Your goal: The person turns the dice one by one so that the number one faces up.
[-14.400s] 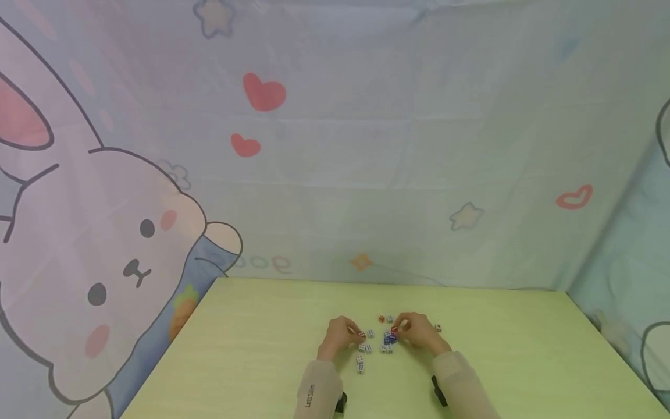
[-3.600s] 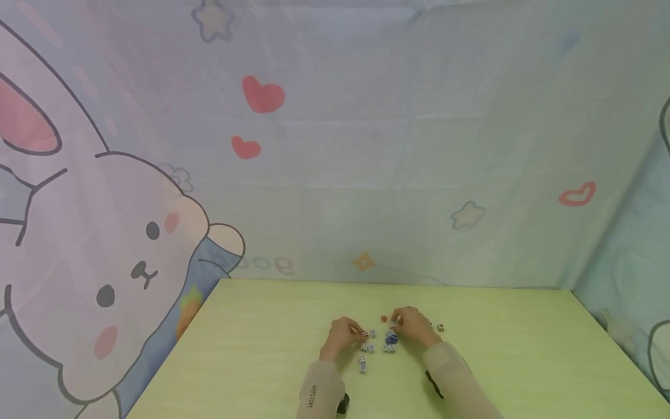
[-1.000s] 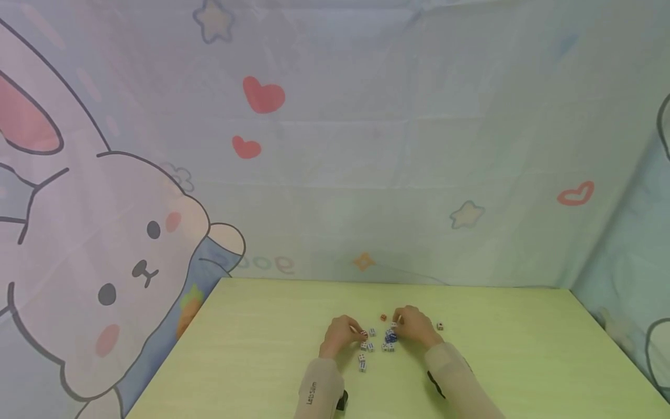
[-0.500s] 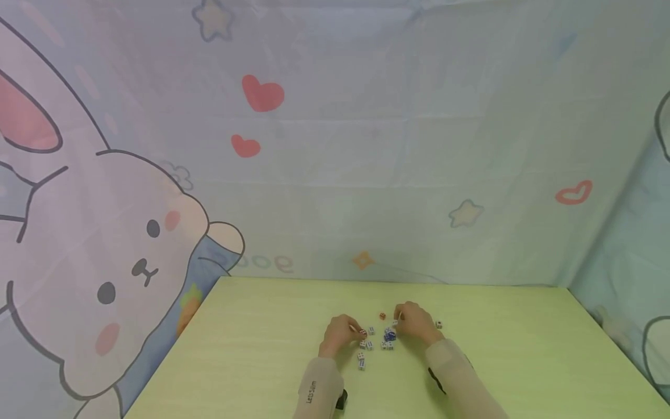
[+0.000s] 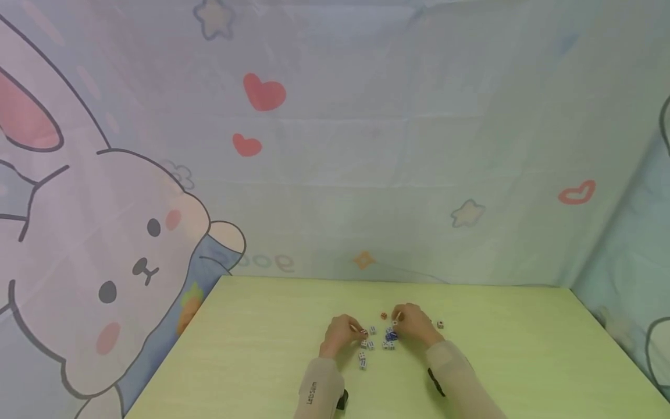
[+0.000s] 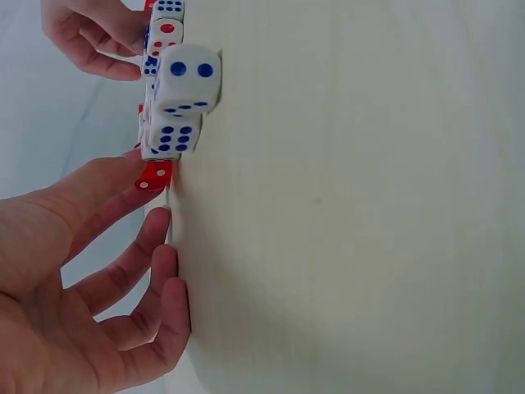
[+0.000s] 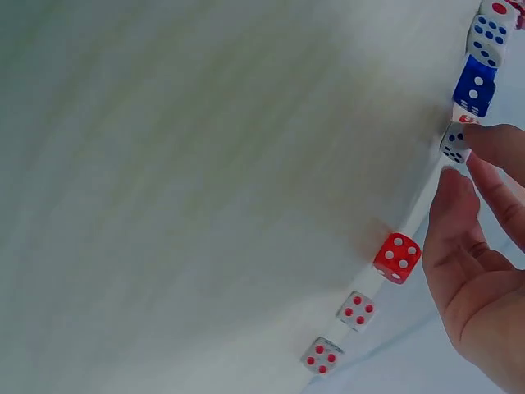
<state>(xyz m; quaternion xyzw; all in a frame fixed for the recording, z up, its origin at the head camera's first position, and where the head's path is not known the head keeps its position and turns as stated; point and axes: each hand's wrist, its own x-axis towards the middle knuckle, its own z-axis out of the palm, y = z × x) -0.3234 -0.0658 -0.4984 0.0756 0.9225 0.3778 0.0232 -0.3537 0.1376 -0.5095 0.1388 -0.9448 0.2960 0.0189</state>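
My left hand (image 5: 342, 333) pinches a red die (image 6: 154, 174) with white pips between thumb and forefinger, at the left end of a group of dice on the table. In the left wrist view its other fingers are loosely curved. White dice with blue pips (image 6: 189, 78) stand just beyond the red die. My right hand (image 5: 416, 320) pinches a white die (image 7: 454, 146) with blue pips, right beside a blue die (image 7: 476, 86). The fingers and thumb partly hide this white die. Another white die with blue pips (image 7: 488, 39) is past the blue one.
An orange-red die (image 5: 384, 316) lies behind the group. Right of my right hand are a red die (image 7: 398, 258) and two white dice with red pips, one nearer (image 7: 356, 311), one farther (image 7: 321, 356). A pair of white dice (image 5: 362, 360) lies toward the front of the yellow table (image 5: 251, 349).
Earlier my right hand held a red die; now it holds a white one. The white die that lay beside the orange-red die is gone from there. My left hand has barely moved.
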